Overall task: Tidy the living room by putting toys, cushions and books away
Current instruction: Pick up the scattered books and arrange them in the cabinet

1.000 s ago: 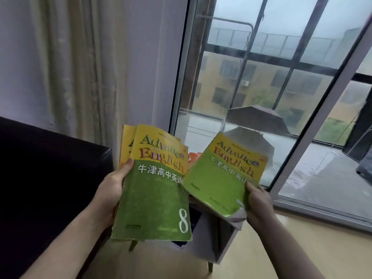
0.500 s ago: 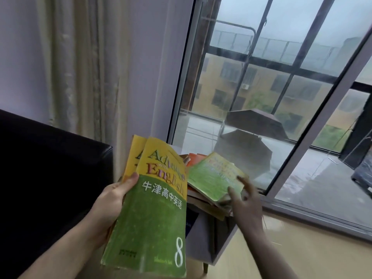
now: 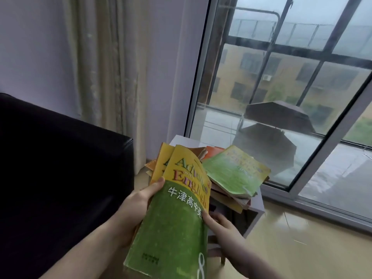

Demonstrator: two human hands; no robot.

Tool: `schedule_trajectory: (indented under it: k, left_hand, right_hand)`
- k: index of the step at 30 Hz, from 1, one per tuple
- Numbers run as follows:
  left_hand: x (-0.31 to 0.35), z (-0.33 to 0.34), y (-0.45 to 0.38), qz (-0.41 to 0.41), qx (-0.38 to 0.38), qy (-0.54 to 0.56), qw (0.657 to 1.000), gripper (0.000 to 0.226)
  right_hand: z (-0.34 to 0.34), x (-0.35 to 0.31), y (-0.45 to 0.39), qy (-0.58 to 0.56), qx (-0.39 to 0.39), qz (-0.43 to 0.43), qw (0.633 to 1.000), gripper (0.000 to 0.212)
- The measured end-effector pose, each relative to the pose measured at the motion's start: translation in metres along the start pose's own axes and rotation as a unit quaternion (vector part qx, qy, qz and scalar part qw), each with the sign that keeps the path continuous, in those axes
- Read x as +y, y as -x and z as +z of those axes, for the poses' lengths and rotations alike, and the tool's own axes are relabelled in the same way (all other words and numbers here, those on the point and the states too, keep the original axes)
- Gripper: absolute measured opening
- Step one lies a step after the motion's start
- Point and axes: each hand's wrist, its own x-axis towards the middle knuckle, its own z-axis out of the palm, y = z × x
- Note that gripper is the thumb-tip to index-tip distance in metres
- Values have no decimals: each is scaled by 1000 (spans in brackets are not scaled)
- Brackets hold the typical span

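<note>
My left hand (image 3: 136,206) grips two yellow-and-green English textbooks (image 3: 173,228) upright in front of me, its thumb on the front cover. My right hand (image 3: 221,224) is at the front book's right edge, thumb on the cover and fingers behind it, pinching that edge. Beyond them a third green textbook (image 3: 235,174) lies on top of an untidy pile of books (image 3: 231,200). The pile rests on a small white side table (image 3: 178,140).
A black sofa arm (image 3: 70,162) fills the left side, close to the table. Beige curtains (image 3: 104,77) hang behind it. A sliding glass door (image 3: 302,97) runs along the right. Wooden floor (image 3: 302,248) lies open to the right of the table.
My right hand has let go of the green textbook, which now lies on the pile. The hand came back to the right edge of the books in my left hand.
</note>
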Motion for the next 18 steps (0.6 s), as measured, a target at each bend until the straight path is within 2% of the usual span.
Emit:
schedule_trajectory:
  k: [2, 4, 8, 14, 18]
  left_hand:
    - [3, -4, 1, 1, 2, -11, 1000, 49]
    - [8, -11, 2, 16, 0, -35, 999, 48]
    - [18, -31, 2, 41, 3, -98, 994, 52]
    - [23, -49, -2, 57, 81, -94, 991, 49]
    - [35, -74, -5, 115, 133, -122, 977, 46]
  right_hand:
    - [0, -3, 0, -45, -91, 42, 994, 54]
    - [0, -7, 3, -78, -116, 14, 990, 43]
    - [7, -9, 3, -88, -73, -81, 990, 32]
    - [35, -15, 0, -107, -18, -118, 987, 24]
    - [18, -31, -4, -161, 66, -157, 972, 19]
